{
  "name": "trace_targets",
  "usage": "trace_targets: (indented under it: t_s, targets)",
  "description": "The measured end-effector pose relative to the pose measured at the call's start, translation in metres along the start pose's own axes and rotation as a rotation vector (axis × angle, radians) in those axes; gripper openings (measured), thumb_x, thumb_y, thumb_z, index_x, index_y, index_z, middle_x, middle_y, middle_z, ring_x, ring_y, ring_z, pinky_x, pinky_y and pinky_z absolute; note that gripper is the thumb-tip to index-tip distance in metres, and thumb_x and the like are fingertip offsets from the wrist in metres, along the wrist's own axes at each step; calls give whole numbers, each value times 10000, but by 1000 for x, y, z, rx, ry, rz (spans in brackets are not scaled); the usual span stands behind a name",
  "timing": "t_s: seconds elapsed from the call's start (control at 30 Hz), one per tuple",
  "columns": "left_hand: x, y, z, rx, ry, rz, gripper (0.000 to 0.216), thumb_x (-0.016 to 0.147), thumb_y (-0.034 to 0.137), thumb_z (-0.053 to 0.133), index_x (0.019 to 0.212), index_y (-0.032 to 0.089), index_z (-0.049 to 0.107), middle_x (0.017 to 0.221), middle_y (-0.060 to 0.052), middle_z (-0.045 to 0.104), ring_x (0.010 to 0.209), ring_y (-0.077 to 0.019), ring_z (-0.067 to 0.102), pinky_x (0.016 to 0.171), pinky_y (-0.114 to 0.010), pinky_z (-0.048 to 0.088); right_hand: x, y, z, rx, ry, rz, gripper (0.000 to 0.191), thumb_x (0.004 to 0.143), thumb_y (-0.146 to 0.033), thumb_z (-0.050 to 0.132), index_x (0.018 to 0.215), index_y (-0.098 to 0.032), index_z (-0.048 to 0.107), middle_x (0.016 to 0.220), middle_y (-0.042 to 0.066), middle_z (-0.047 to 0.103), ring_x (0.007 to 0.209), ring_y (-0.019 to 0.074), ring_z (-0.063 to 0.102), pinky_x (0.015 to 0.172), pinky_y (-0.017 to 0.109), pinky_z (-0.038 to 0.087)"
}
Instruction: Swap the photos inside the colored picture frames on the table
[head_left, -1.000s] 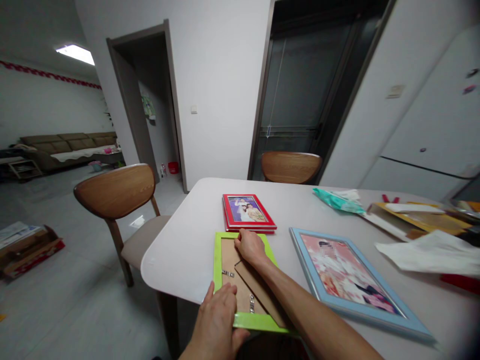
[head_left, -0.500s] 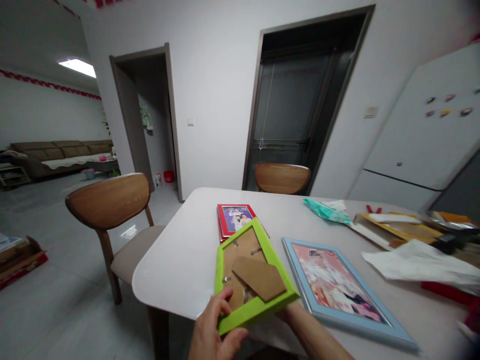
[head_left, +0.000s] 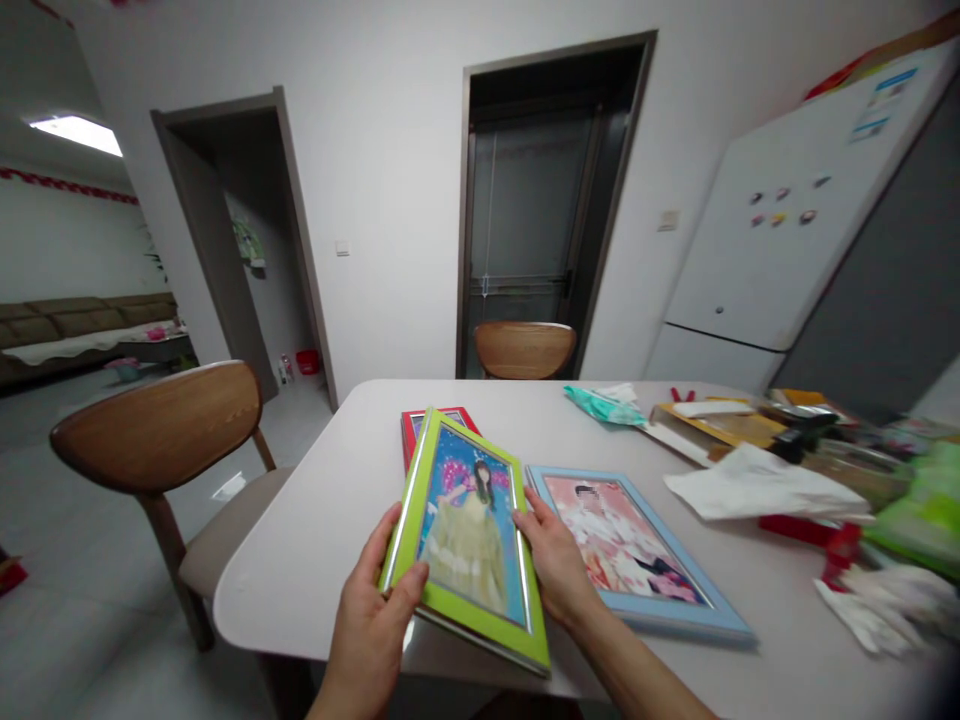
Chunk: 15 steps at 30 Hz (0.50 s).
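I hold a green picture frame (head_left: 469, 530) face up over the near edge of the white table (head_left: 337, 520); its photo shows a figure in a long dress. My left hand (head_left: 375, 610) grips the frame's lower left edge, thumb on top. My right hand (head_left: 555, 560) clasps its right edge. Behind it, partly hidden, lies a red frame (head_left: 414, 425). A larger blue frame (head_left: 637, 560) with a photo lies flat just right of my right hand.
Papers, an envelope (head_left: 720, 425), a teal bag (head_left: 604, 405) and green and white clutter (head_left: 900, 540) cover the table's right side. Wooden chairs stand at the left (head_left: 161, 425) and far side (head_left: 523, 348). A white fridge (head_left: 787, 240) stands at right.
The green frame lay face down on the table; both hands lifted it and turned it over, so its photo side now faces up. The camera view has shifted right.
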<state>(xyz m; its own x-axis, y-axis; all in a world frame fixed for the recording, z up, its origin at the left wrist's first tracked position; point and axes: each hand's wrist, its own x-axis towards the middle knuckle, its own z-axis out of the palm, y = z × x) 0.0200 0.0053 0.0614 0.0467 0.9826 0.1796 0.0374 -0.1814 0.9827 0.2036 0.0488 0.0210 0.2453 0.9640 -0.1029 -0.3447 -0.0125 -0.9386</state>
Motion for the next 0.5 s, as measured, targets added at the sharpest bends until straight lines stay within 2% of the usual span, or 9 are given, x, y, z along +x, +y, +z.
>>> trace_targets:
  t_s: [0.13,0.27,0.33,0.43,0.5]
  targets:
    - [5,-26,26,-75,-154,-21,648,682,294,553,1239,126,268,1246,-71,447,1130,-205,412,921,-292,375,12,-27,-41,-288,5,-35,551,694,-267,454,1229,-181,355,810,40,669,593,178,622,487,265,472]
    - [11,-34,76,-191,-395,21,687,622,154,576,1234,168,266,1227,-43,470,1100,-199,444,900,-289,392,33,-48,-100,-554,156,-60,554,689,-225,438,1231,-134,364,814,55,671,557,155,610,506,250,466]
    - [16,-32,103,-174,-475,66,664,619,97,558,1216,208,289,1188,-9,507,1057,-184,481,882,-282,405,44,-56,-129,-691,245,-82,557,686,-223,443,1226,-106,370,825,63,670,563,155,606,503,245,458]
    - [22,-36,136,-24,-496,117,684,609,34,545,1213,232,291,1150,12,532,1017,-168,506,873,-278,405,57,-63,-162,-934,320,-162,507,700,-217,413,1194,-105,420,869,66,664,617,154,610,526,232,451]
    - [26,-43,150,68,-480,138,691,600,19,548,1211,221,298,1166,2,517,1038,-168,486,900,-284,379,63,-63,-175,-1034,340,-194,472,700,-197,394,1161,-128,464,901,59,658,670,153,612,565,224,448]
